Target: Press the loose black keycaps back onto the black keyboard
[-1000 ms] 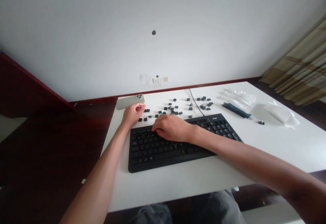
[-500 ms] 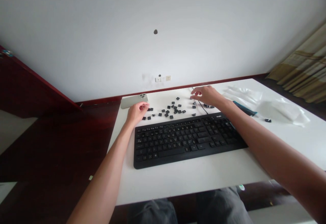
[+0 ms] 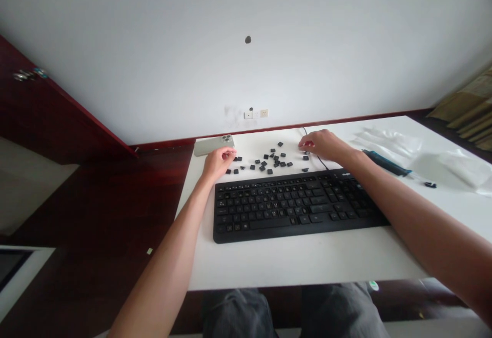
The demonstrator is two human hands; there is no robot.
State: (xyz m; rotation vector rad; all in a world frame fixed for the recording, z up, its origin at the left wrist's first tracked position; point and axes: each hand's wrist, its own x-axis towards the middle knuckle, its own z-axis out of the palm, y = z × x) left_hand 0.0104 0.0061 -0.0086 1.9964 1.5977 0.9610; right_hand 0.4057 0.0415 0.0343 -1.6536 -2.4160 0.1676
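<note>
A black keyboard lies on the white table, with some key positions bare. Behind it several loose black keycaps are scattered. My left hand rests at the left end of the keycaps, thumb and fingers curled together; whatever they pinch, if anything, is hidden. Over the right end of the scatter is my right hand, its thumb and index fingertips brought together above the keyboard cable. A keycap lies just below those fingertips. I cannot make out anything between them.
A phone lies face down at the back left, beside my left hand. To the right are a dark blue tool-like item, clear plastic bags and a small black piece. The wall stands behind the table.
The view has turned slightly, so everything sits further right. My right thumb and index finger have come closer together. My left hand keeps its place by the keycaps.
</note>
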